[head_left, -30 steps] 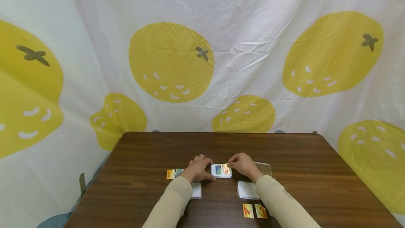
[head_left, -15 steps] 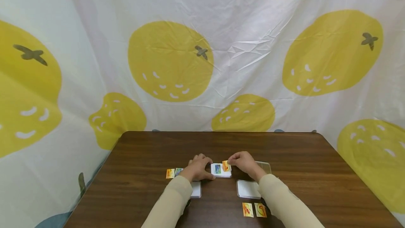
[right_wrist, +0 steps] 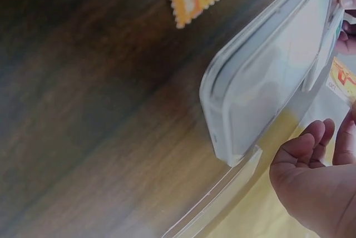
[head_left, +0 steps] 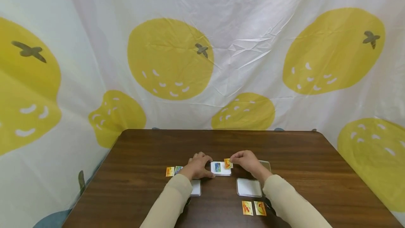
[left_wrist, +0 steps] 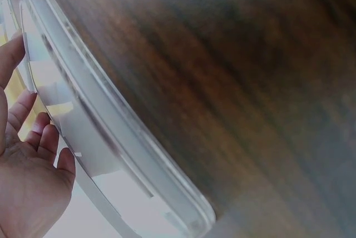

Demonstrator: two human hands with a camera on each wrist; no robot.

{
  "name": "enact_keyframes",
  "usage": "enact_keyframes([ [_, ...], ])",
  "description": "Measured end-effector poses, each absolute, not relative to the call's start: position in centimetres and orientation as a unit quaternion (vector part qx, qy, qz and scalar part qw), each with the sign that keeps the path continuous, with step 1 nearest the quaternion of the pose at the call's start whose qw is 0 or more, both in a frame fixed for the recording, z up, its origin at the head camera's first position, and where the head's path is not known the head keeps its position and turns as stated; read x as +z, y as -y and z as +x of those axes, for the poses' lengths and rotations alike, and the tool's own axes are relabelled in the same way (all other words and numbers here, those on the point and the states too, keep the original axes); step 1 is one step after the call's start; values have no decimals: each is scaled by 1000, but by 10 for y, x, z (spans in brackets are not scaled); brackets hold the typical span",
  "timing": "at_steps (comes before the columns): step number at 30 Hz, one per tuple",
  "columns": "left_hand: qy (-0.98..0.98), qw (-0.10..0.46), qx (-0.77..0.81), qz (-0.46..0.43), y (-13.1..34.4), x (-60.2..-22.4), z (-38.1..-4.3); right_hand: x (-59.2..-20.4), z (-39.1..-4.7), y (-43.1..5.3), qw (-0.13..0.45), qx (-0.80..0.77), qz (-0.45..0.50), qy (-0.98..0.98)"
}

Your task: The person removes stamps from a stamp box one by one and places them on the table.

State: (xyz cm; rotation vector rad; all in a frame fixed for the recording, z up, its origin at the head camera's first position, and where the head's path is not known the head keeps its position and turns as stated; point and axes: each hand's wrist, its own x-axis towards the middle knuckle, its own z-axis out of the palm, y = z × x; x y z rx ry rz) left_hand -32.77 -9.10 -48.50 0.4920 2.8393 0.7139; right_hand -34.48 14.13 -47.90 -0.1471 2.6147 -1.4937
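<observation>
In the head view my left hand [head_left: 197, 166] holds a flat white case [head_left: 224, 173] by its left corners, thumb on the near one and fingers on the far one. A blue-green postage stamp [head_left: 217, 167] lies on the case's left half. Over the far right corner, my right hand [head_left: 248, 160] pinches an orange-yellow stamp [head_left: 227, 163] between thumb and index finger. This stamp [right_wrist: 342, 79] shows its printed face in the right wrist view, below the right hand's curled other fingers. Whether it touches the case is hard to tell.
Two more white cases lie nearer on the brown table, one left [head_left: 196, 188] and one right [head_left: 249, 188]. A clear lid [head_left: 266, 165] sits behind my right wrist. Two orange stamps [head_left: 247, 208] lie front right; an orange stamp [head_left: 169, 171] and a greenish stamp [head_left: 178, 170] lie left.
My right hand has shifted slightly right and away from me, lifting the orange stamp off its flatter position towards the case's far right corner. The left hand keeps its place.
</observation>
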Motion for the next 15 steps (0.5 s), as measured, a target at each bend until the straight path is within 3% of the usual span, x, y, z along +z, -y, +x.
enact_keyframes([
  [15, -957, 80, 223, 168, 90, -485, -327, -477, -331, -140, 76, -503, -58, -859],
])
